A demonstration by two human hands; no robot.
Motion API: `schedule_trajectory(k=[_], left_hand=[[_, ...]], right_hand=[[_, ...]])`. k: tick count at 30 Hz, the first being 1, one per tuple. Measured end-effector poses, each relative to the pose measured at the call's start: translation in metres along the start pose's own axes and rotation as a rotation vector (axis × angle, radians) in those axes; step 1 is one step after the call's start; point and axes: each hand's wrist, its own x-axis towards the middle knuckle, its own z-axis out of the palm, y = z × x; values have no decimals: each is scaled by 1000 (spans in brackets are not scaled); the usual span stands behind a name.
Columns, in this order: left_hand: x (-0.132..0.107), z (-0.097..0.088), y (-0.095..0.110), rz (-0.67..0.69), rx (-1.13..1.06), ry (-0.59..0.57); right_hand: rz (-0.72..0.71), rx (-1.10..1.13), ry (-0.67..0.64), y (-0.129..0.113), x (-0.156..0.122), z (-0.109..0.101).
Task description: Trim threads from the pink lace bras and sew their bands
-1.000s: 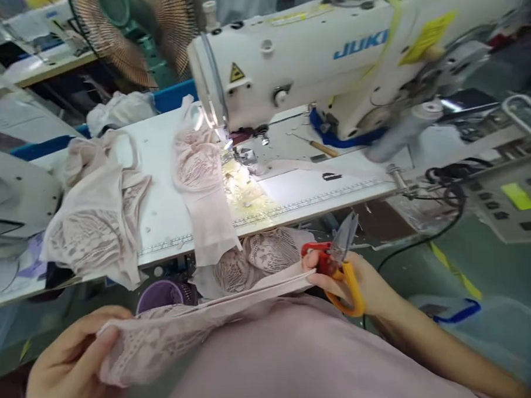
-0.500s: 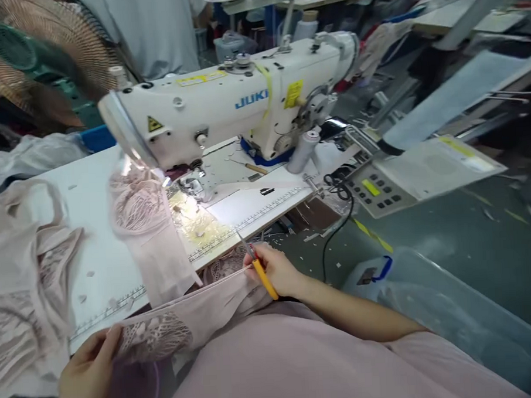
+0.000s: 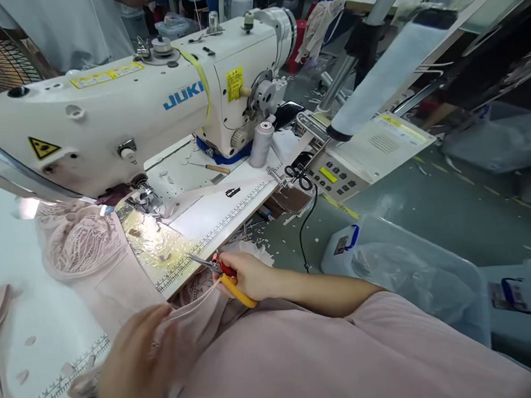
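My right hand [image 3: 251,276] is closed around small scissors [image 3: 234,285] with a yellow and a red handle, blades pointing left over the table edge. Those same fingers also pinch the edge of a pale pink garment with lace [image 3: 200,319], which hangs between my body and the table. Over the garment's left part is my left hand [image 3: 136,357], smeared by motion; whether its fingers grip the fabric I cannot tell. Another pink lace piece [image 3: 85,242] lies on the tabletop, partly beneath the head of the white sewing machine [image 3: 156,110].
A ruler strip [image 3: 231,221] runs along the front edge of the table. A thread cone [image 3: 262,145] and a wooden-handled tool [image 3: 215,168] lie near the machine base. At right are a control panel [image 3: 335,178] and a clear plastic bin [image 3: 409,275]. Another person's clothing [image 3: 73,31] shows behind.
My left hand has moved right along the garment, toward my right hand, and no longer stretches its lace part out. The view has shifted closer; my right hand keeps the scissors.
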Motion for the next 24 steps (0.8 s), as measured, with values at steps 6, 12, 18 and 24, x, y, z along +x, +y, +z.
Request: schedule_trajectory(k=[6,12,18,24], left_hand=[[50,43,41,99,-81,-254],[48,39,36,-332,-331,-421],[52,38,44,-267,-455,-274],[48,25,47,-539,-726,-255]], right_hand=[[-10,34,-13,-6,0,-3],[28,137,-55,-8,3,-9],[-15,64,-171,-9,10,-14],[-228,-304,-348,-3,18,-41]])
